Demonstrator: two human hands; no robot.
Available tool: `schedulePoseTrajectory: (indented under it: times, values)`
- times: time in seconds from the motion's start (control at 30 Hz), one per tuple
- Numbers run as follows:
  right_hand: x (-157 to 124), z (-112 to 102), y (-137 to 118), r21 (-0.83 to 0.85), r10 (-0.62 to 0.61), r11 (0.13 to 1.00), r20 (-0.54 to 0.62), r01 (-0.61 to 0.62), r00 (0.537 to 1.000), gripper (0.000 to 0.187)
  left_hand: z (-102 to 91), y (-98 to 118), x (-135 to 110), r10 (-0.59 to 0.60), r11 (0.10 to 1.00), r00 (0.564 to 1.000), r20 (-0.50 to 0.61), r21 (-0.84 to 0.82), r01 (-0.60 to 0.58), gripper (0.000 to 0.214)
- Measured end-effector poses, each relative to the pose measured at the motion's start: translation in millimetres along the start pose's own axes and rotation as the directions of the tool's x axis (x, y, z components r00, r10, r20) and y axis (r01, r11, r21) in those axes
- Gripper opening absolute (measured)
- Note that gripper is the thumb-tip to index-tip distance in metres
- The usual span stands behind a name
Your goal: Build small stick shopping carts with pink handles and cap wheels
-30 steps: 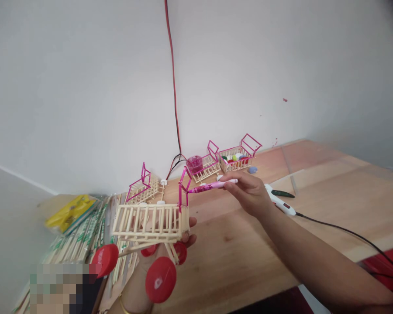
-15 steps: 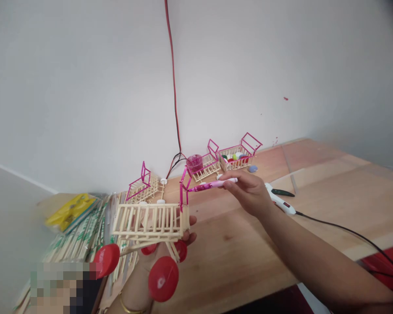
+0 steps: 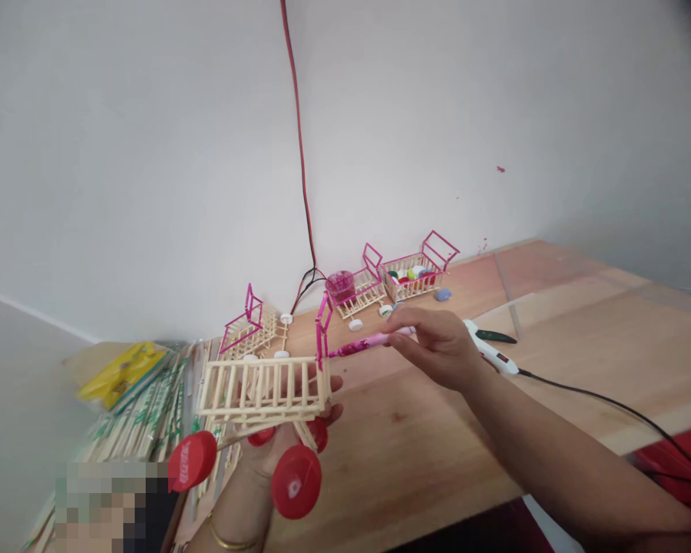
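Observation:
My left hand (image 3: 269,455) holds up a small cart (image 3: 276,388) of pale wooden sticks from below and behind. Its fingertips show past the cart's right end, while the slats hide much of the palm. Red bottle caps (image 3: 297,482) serve as its wheels. A magenta handle frame (image 3: 322,326) rises at the right end. In a pinch, my right hand (image 3: 434,349) grips a slim white paintbrush (image 3: 362,344) smeared with magenta. The brush tip is at the lower part of that frame; whether it touches cannot be made out.
Behind stand similar stick carts with magenta rims (image 3: 411,280), one holding coloured caps, and a cup of magenta paint (image 3: 340,287). Bundled sticks (image 3: 143,422) and a yellow packet (image 3: 123,376) lie left. A corded white glue gun (image 3: 495,357) lies right; a red-black cable (image 3: 299,153) runs up the wall.
The brush has moved slightly down along the cart's magenta handle frame, and my right hand has lowered with it. The held cart has turned a little, its front wheels shifting right.

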State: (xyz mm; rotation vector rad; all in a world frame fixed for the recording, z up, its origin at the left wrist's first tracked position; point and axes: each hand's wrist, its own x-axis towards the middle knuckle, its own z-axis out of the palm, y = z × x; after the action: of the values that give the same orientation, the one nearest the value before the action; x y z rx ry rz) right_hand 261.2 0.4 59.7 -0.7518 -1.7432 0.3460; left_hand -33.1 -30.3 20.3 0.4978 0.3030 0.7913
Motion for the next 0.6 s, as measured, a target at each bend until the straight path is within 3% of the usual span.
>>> schedulePoseTrajectory:
  times: [0.23, 0.47, 0.6]
  values:
    - [0.4, -1.4, 2.7, -0.032, 0.019, 0.999, -0.069, -0.021, 0.997, 0.01, -4.0, -2.4, -7.5, -0.094, 0.996, 0.994, -0.05, 0.005, 0.094, 0.08]
    - [-0.5, -0.5, 2.8, 0.002, 0.016, 1.0, -0.008, -0.016, 1.0, 0.008, -4.0, 2.3, -10.4, -0.078, 0.997, 0.997, -0.021, 0.024, 0.079, 0.083]
    - [-0.3, -0.5, 2.3, 0.001, 0.03, 1.0, -0.018, -0.03, 0.999, 0.009, -8.7, -0.4, 0.2, -0.061, 0.997, 0.998, 0.013, 0.047, 0.06, 0.091]
